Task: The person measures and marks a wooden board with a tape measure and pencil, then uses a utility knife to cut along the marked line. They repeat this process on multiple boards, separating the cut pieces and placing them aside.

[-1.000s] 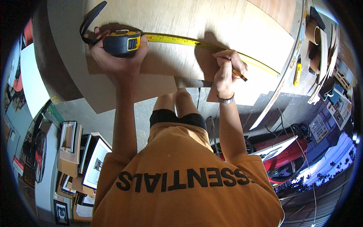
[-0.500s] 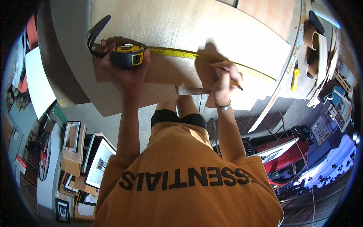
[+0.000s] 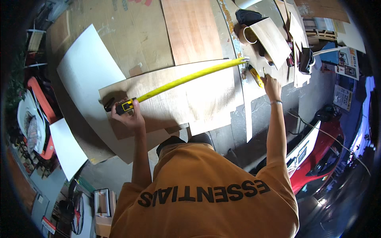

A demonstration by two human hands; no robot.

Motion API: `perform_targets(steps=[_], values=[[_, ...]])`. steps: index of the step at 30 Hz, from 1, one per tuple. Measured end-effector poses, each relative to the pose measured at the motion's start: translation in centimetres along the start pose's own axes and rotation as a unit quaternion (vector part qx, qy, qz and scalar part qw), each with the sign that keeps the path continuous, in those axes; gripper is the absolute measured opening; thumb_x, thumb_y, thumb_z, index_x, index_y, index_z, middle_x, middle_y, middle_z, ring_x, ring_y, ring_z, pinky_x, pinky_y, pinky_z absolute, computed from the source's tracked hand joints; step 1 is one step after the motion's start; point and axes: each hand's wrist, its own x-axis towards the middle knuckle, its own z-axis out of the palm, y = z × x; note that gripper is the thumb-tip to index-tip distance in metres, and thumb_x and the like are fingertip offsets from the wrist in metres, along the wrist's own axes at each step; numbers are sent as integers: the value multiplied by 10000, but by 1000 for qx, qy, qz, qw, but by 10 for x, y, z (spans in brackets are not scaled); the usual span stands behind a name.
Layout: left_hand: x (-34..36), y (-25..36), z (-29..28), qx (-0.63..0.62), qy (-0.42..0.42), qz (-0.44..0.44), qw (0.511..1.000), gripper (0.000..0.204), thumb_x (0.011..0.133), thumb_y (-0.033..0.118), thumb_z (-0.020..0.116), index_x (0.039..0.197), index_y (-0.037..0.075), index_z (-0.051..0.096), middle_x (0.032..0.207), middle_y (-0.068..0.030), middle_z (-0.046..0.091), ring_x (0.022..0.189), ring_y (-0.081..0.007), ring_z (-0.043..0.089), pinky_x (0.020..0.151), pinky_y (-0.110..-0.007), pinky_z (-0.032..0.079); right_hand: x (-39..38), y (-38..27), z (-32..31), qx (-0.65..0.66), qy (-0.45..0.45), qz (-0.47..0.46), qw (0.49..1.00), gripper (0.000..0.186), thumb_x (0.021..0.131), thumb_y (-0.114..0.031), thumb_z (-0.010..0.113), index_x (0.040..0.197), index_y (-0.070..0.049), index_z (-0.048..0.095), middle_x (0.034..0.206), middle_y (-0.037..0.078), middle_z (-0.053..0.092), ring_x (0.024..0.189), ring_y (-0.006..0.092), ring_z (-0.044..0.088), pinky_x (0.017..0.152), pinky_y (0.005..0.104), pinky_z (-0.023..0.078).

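Observation:
My left hand (image 3: 134, 119) is closed around a black and yellow tape measure (image 3: 126, 106), held above the left end of a light plywood sheet (image 3: 178, 105). From its case the yellow blade (image 3: 190, 78) stretches to the right across the sheet, its metal end reaching past the sheet's far right corner. At the right, my right hand (image 3: 272, 88) has closed fingers with a thin pencil (image 3: 264, 71) sticking out of them. Just left of that hand lies a yellow utility knife (image 3: 255, 75) on the table.
A reddish wood panel (image 3: 192, 31) lies beyond the plywood, and a white sheet (image 3: 89, 59) to its left. Wood offcuts (image 3: 272, 39) and a round brown cup-like piece (image 3: 248, 35) sit at the far right. A narrow white strip (image 3: 248, 115) juts over the table edge.
The right hand has left the plywood and moved right, beside the utility knife. The tape measure has lifted and tilted, with its blade end now at the table's right side. The view has shifted.

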Motion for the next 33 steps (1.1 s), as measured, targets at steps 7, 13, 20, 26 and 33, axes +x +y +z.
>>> perform_targets(steps=[7,13,20,26,33], values=[[87,8,52,71,-13,-6,997,706,860,132,831,1368,19,355,1203,-179,521,1109,-263,574,924,-394,528,5,-7,63,55,-5,-20,998,589,890,-202,680,1436,-121,474,1327,163,533,1217,383,533,965,513,478],[141,4,115,325,-165,124,923,824,746,376,884,1361,15,471,1196,-226,590,1131,-398,564,1010,-495,440,-5,9,76,233,82,-37,968,542,819,-50,696,1316,-17,481,1217,238,532,1066,439,561,897,471,491],[94,28,104,442,-332,158,818,539,832,408,788,1212,71,607,1142,-152,606,1113,-352,557,978,-485,426,-144,12,87,281,60,25,957,250,815,-92,761,1019,-5,646,847,208,680,733,410,680,651,447,546],[81,18,107,401,-458,142,780,343,909,333,721,1065,48,610,1053,-162,623,1050,-350,596,905,-458,471,-162,1,107,200,13,31,979,363,716,-89,730,1041,-31,580,1010,158,564,949,403,556,808,481,442],[72,4,136,299,-466,11,833,310,939,279,723,970,1,590,904,-166,659,860,-303,653,792,-407,521,-169,7,46,325,32,61,943,340,708,-103,737,1025,-19,645,872,161,663,793,356,646,741,421,531]])
